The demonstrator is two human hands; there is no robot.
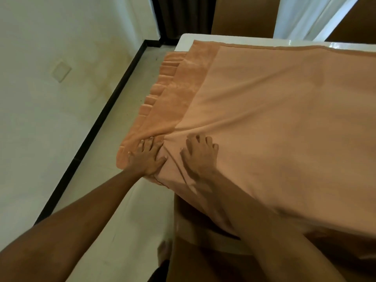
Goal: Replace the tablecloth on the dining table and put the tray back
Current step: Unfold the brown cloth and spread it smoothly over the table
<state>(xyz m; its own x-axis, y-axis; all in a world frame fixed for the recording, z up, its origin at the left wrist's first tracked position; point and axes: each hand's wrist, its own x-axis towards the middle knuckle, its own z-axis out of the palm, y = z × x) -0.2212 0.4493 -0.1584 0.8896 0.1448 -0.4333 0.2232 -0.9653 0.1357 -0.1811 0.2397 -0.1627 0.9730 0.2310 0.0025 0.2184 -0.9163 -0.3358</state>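
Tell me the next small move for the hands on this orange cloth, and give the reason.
Probably sweep both palms outward toward the corner. The left hand and right hand lie flat on the orange tablecloth, with creases fanning out between them, and bare white table shows at the far corner, so the cloth looks bunched and not fully spread.

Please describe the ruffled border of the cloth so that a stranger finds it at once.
Start at the white dining table covered by the plain orange tablecloth. Go to its wall-side edge, beyond the left hand. There the pleated orange ruffle border hangs; only it has folds.
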